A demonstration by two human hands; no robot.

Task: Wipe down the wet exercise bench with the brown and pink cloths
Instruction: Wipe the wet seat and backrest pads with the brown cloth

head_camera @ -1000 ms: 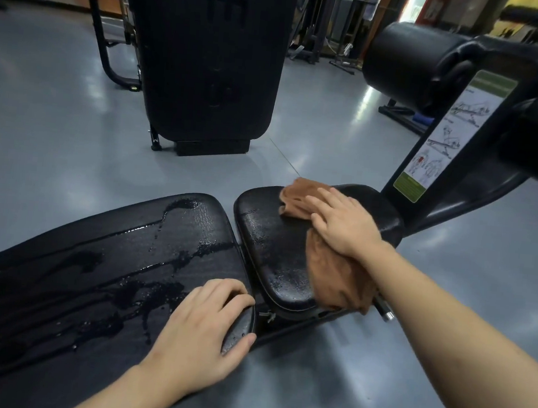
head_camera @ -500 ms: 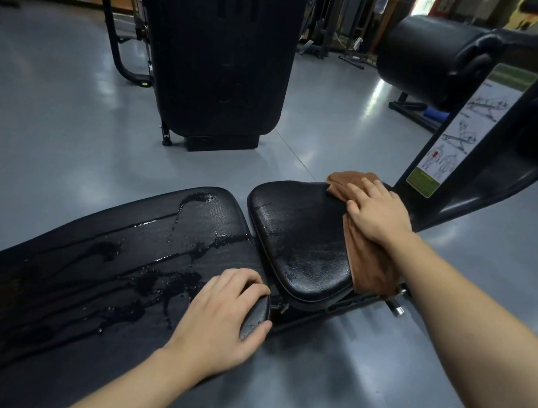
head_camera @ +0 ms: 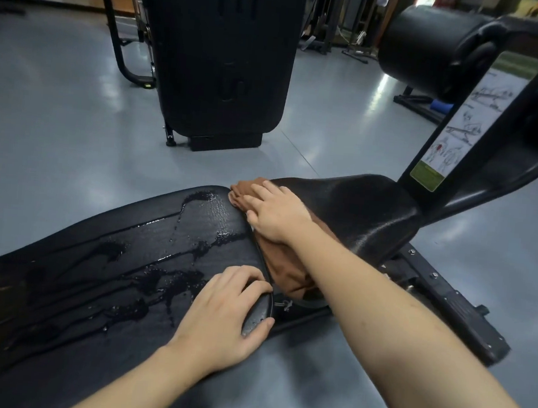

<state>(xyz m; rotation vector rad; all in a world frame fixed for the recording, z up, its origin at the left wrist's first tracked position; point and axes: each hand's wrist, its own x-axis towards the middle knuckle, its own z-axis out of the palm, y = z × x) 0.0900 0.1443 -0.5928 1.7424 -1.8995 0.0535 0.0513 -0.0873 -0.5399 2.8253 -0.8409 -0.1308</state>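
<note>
The long black padded back pad of the exercise bench runs from the near left toward the middle of the scene, its textured surface streaked with water in dark pools and beaded trails. Just beyond its right end sits the smaller black padded seat pad, glossy and curved, with a narrow gap between the 2 pads.

The right hand lies palm down on the crumpled brown cloth, fingers straight and close together, pressing it against the left edge of the seat pad where it meets the back pad. The cloth bunches out past the fingertips at the far side and hangs down into the gap toward the near side, under the forearm.

The left hand grips the near right corner of the back pad, its 4 fingers curled over the top and the thumb hooked under the rim.

A black steel frame rail with bolts runs right from under the seat. An upright post carries a white and green instruction label, with a black cylindrical roller pad beside it at the far right. A tall black machine shroud stands on the grey glossy floor beyond the bench. The pink cloth is not in view.
</note>
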